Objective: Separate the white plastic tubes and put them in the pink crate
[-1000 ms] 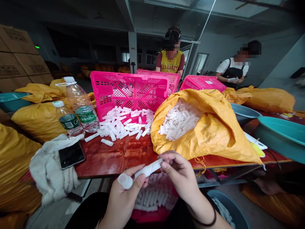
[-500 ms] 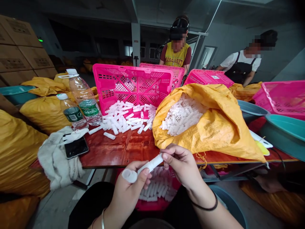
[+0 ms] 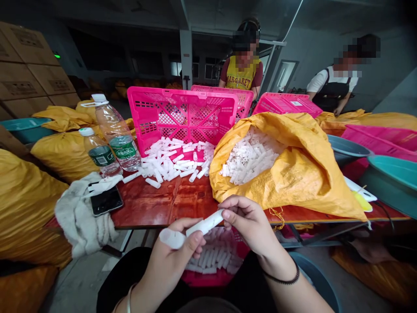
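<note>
Above my lap, my left hand (image 3: 174, 256) has its thumb and fingers closed around the near end of a white plastic tube (image 3: 208, 222). Small dark marks show on the tube's side. A second white tube (image 3: 172, 238) rests in the crook of the same hand, one end sticking out to the left. At the first tube's far end, my right hand (image 3: 249, 224) pinches with thumb and fingertips. Below both hands, a pink crate (image 3: 208, 279) holds many similar white tubes (image 3: 211, 258), partly hidden by my hands.
On the red table (image 3: 163, 204) lie an open yellow sack (image 3: 293, 182) of tubes, a tipped pink basket (image 3: 182, 93) spilling tubes, two water bottles (image 3: 125, 148), a phone (image 3: 106, 201) and a towel (image 3: 81, 217). Basins (image 3: 394, 178) stand right. Two people work behind.
The gripped tube has turned a little, and its marks now show. The loose tube in my left hand has swung more sideways. At right, a pink basket has dropped lower.
</note>
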### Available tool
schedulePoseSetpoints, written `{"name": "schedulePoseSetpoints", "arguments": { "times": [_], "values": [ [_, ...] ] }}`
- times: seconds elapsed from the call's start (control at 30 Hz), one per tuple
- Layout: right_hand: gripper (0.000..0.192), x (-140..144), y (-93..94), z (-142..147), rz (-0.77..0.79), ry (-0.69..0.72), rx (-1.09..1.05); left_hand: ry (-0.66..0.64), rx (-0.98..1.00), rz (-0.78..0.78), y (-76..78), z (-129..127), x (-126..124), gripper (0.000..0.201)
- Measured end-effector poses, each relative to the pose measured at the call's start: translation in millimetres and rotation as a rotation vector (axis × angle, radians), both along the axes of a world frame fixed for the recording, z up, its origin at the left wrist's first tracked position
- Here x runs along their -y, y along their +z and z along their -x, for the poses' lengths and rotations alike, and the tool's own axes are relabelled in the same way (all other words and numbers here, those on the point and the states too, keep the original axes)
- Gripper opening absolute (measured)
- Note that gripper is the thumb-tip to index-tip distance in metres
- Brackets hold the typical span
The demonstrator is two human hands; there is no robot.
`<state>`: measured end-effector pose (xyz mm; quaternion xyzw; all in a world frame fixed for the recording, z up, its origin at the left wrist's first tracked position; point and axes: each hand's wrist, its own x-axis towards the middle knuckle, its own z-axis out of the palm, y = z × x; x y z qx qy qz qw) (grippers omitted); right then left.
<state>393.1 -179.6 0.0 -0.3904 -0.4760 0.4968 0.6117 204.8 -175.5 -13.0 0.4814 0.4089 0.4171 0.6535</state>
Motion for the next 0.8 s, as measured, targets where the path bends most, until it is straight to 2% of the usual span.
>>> {"name": "schedulePoseSetpoints", "arguments": {
  "times": [0.13,0.17,0.3,0.33,0.37,0.47,0.5,0.53,0.6,0.7,0.8],
  "values": [
    [0.011,3.0,0.0,1.4,-0.111,-0.008,0.042,-0.018,0.079,0.090,-1.7,0.9,0.6,0.035],
    [0.011,3.1,-0.4,1.7,-0.108,-0.013,0.039,-0.013,0.058,0.067,-1.8,1.1,1.1,0.034],
    [0.013,1.6,-0.7,0.9,0.001,-0.009,-0.021,0.146,-0.206,-0.315,-2.4,4.9,2.6,0.027],
    [0.013,1.3,-0.1,0.1,0.002,-0.004,-0.029,0.157,-0.241,-0.367,-3.0,6.3,2.6,0.027],
    [0.012,1.3,0.5,-0.8,-0.016,0.007,-0.030,0.133,-0.240,-0.360,-3.9,7.5,2.4,0.026],
    [0.010,2.2,0.5,-2.4,-0.101,0.045,-0.009,-0.044,-0.159,-0.179,-6.2,8.2,2.0,0.029],
    [0.010,2.8,-0.8,-1.6,-0.112,0.047,0.002,-0.064,-0.163,-0.175,-6.1,7.4,2.2,0.028],
    [0.009,3.7,-2.7,0.1,-0.117,0.032,0.011,-0.046,-0.198,-0.226,-5.5,6.3,2.7,0.026],
    [0.008,6.4,-7.3,5.8,-0.135,-0.053,0.045,0.067,-0.317,-0.422,-2.8,4.0,4.3,0.021],
    [0.019,12.6,-8.9,13.0,-0.219,-0.117,0.174,0.241,-0.444,-0.613,-2.7,3.8,6.2,0.019],
    [0.030,22.2,2.2,5.6,-0.261,-0.076,0.361,0.270,-0.528,-0.676,-21.8,8.2,3.0,0.021]
  ]
}}
